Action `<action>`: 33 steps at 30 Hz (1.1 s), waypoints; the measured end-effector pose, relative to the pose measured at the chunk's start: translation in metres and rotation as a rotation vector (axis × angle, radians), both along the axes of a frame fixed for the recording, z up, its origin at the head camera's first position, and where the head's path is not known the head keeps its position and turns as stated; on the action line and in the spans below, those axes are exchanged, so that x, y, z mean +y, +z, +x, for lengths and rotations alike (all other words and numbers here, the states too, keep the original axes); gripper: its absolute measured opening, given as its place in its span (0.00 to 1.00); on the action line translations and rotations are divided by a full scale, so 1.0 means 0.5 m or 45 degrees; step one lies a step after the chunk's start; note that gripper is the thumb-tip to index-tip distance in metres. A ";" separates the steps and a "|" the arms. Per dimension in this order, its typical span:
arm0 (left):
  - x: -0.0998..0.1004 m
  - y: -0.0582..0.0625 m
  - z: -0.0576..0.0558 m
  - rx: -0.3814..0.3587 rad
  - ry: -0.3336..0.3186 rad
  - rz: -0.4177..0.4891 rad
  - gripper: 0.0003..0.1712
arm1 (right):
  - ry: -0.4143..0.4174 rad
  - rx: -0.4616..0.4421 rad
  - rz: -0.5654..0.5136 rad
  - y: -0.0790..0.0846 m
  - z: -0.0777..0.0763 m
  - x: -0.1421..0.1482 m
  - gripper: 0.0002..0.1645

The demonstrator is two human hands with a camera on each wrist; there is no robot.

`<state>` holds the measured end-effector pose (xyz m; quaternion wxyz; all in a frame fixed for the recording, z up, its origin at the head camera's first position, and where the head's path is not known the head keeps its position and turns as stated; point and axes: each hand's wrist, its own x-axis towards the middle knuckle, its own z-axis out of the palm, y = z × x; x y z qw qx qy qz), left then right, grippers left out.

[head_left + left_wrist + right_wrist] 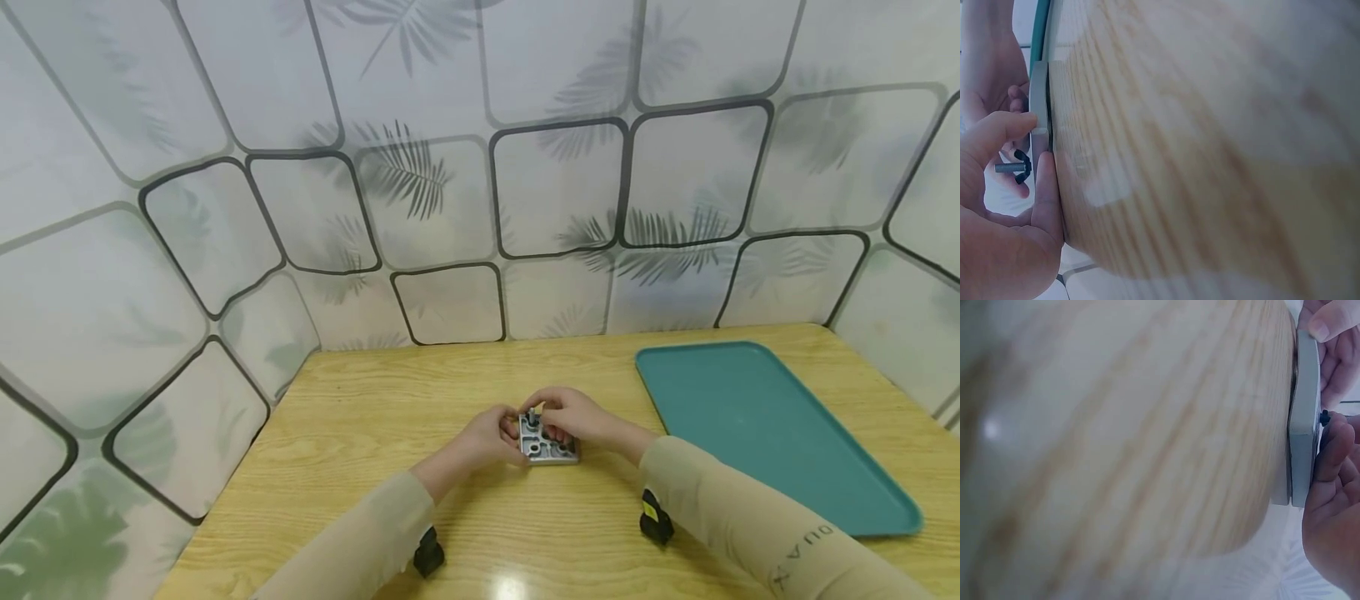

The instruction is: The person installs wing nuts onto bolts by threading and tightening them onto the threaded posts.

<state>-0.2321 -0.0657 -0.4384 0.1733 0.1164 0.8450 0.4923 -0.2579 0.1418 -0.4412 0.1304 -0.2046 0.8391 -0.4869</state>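
Note:
A square silver metal plate (553,457) with round bosses and recesses lies on the wooden table. My left hand (491,437) grips its left edge, with fingertips on its face and side. From the plate's far left corner rises a threaded bolt (1009,167) carrying a black wing nut (1022,167). My right hand (573,415) reaches over the plate from the right. Its index finger curls round the far side of the wing nut, and its other fingers are bent over the plate. In the right wrist view, the right fingers (1336,450) partly cover the nut.
A teal tray (757,425) lies on the right side of the wooden table (390,400). Behind and to the left hangs a patterned curtain (442,200) with leaf prints. Both forearms wear beige sleeves, with a black wrist camera (656,521) under the right one.

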 end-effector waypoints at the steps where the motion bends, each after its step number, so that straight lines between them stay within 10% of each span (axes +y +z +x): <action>1: 0.000 0.000 0.000 -0.003 0.002 0.002 0.44 | 0.006 0.004 0.004 0.000 0.000 0.001 0.23; 17: 0.001 0.003 0.002 -0.022 0.009 -0.013 0.43 | -0.042 0.086 0.062 -0.013 0.000 -0.006 0.15; 33: 0.000 -0.001 0.002 -0.002 -0.012 0.000 0.41 | -0.380 0.299 0.438 0.003 0.028 -0.054 0.11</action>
